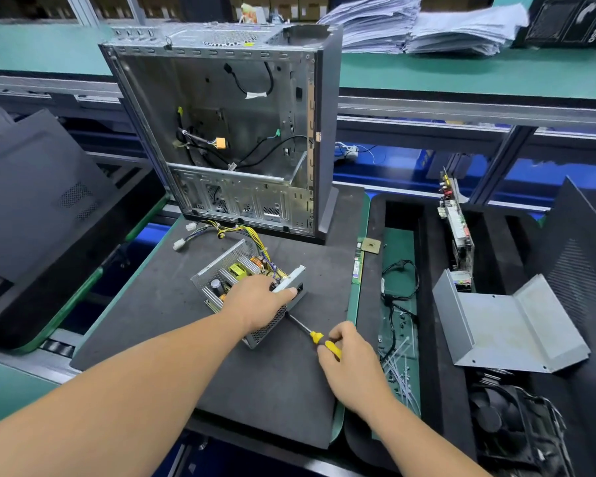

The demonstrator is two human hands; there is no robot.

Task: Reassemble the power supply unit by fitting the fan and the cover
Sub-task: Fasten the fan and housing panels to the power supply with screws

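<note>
an open computer case (227, 132) stands upright on the dark mat (172, 304), paper stacks (417, 25) behind it.

You get bright, even overhead light with soft shadows. Wide-angle distortion bends the frame's edges. The paper stacks (424, 25) at upper right look smeared; the centre stays sharp.
</note>
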